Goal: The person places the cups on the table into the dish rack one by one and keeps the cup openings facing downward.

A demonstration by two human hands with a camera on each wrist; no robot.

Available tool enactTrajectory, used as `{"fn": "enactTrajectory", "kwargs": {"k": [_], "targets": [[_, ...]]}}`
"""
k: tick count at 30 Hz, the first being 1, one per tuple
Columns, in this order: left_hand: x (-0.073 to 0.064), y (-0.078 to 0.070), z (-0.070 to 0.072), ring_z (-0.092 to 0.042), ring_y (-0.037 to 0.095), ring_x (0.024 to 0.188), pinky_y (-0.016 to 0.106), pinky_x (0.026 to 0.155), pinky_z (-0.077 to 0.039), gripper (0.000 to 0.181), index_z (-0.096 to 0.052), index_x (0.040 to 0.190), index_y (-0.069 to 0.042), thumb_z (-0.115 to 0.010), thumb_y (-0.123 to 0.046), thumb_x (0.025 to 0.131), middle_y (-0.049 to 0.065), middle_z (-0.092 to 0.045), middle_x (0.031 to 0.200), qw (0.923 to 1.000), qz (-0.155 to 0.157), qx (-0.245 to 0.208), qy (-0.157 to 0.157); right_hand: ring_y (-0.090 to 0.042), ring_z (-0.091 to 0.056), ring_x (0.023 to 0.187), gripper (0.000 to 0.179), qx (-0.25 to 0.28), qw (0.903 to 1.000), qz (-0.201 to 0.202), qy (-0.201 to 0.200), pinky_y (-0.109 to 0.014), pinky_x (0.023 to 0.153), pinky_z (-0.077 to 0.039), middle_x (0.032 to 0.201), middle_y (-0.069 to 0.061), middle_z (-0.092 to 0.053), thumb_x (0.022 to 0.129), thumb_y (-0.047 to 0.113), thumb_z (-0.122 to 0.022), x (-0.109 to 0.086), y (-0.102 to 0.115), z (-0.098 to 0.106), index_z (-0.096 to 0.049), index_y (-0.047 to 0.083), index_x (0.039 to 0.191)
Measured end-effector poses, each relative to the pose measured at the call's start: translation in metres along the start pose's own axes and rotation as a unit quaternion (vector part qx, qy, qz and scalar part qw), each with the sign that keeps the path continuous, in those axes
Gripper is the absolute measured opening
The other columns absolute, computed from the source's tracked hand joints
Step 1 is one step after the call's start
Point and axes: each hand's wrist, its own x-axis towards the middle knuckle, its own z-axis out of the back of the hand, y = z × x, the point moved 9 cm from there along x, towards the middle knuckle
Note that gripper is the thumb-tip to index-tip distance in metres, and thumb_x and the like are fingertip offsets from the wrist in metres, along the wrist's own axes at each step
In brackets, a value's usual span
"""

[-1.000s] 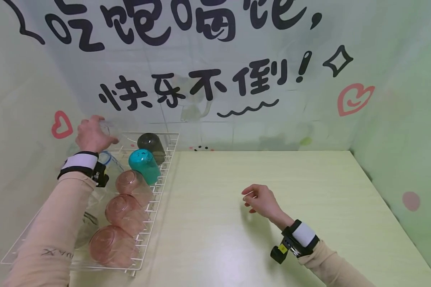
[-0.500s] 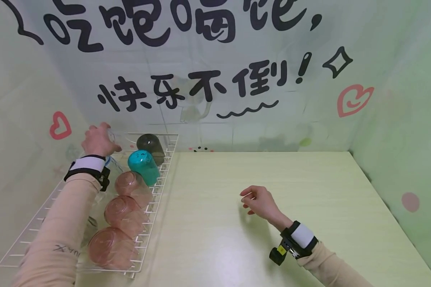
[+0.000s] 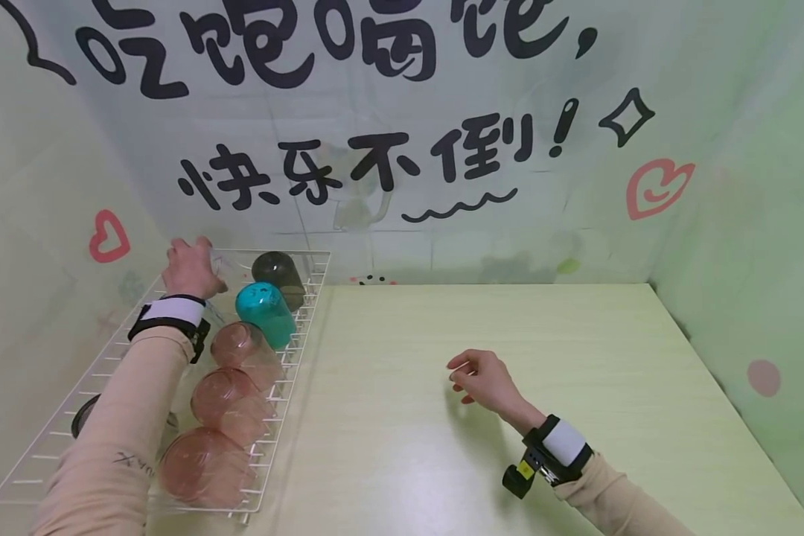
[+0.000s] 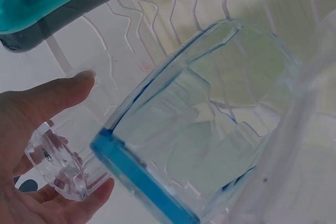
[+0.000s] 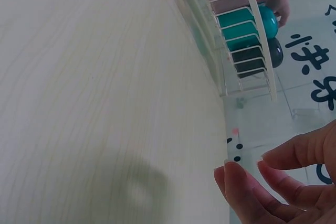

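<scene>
My left hand [image 3: 193, 269] is at the far left corner of the white wire rack [image 3: 293, 372]. Its thumb and fingers curl round a clear glass [image 4: 60, 163] with a thick faceted base, mostly hidden by the hand in the head view. Close beside it in the left wrist view lies a clear glass with a blue rim [image 4: 144, 179]. A teal cup [image 3: 266, 313] and a dark grey cup [image 3: 280, 279] lie to the right of this hand. My right hand [image 3: 487, 378] hovers over the table with loosely bent fingers, holding nothing.
Several pink glasses [image 3: 204, 465] line the rack's right side. A dark-rimmed glass [image 3: 83, 413] shows at its left, partly behind the left sleeve. The pale wooden table [image 3: 388, 417] ends at a printed cloth backdrop [image 3: 442, 246].
My left hand has moved right and down with the clear glass, toward the rack's far end. The dark-rimmed glass has come into view beside the sleeve. My right hand stays nearly still.
</scene>
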Motion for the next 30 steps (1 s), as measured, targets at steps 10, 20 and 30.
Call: {"fn": "enactTrajectory", "kwargs": {"k": [10, 20, 30], "targets": [[-0.001, 0.003, -0.010, -0.033, 0.059, 0.107, 0.065, 0.079, -0.039, 0.068, -0.032, 0.121, 0.015, -0.075, -0.005, 0.072, 0.044, -0.031, 0.116, 0.9995, -0.007, 0.018, 0.025, -0.035, -0.062, 0.076, 0.015, -0.003, 1.0000, -0.001, 0.000, -0.031, 0.056, -0.051, 0.079, -0.015, -0.062, 0.085, -0.004, -0.058, -0.002, -0.002, 0.000, -0.063, -0.005, 0.099], [-0.002, 0.004, -0.014, -0.040, 0.057, 0.103, 0.062, 0.077, -0.042, 0.037, -0.039, 0.112, 0.020, -0.054, 0.002, 0.083, 0.044, -0.038, 0.107, 0.9967, 0.005, 0.055, 0.059, -0.034, -0.062, 0.075, 0.015, -0.004, 1.0000, -0.003, 0.003, -0.032, 0.056, -0.052, 0.078, -0.014, -0.061, 0.086, -0.004, -0.058, -0.004, -0.005, -0.001, -0.062, -0.007, 0.101], [-0.010, 0.011, -0.016, -0.040, 0.054, 0.102, 0.061, 0.084, -0.038, 0.032, -0.042, 0.108, 0.015, -0.057, -0.003, 0.086, 0.042, -0.042, 0.110, 0.9924, 0.031, 0.078, 0.090, -0.034, -0.062, 0.075, 0.015, -0.002, 1.0000, 0.001, 0.006, -0.033, 0.057, -0.052, 0.077, -0.014, -0.061, 0.086, -0.004, -0.058, -0.004, -0.004, -0.003, -0.062, -0.007, 0.100]]}}
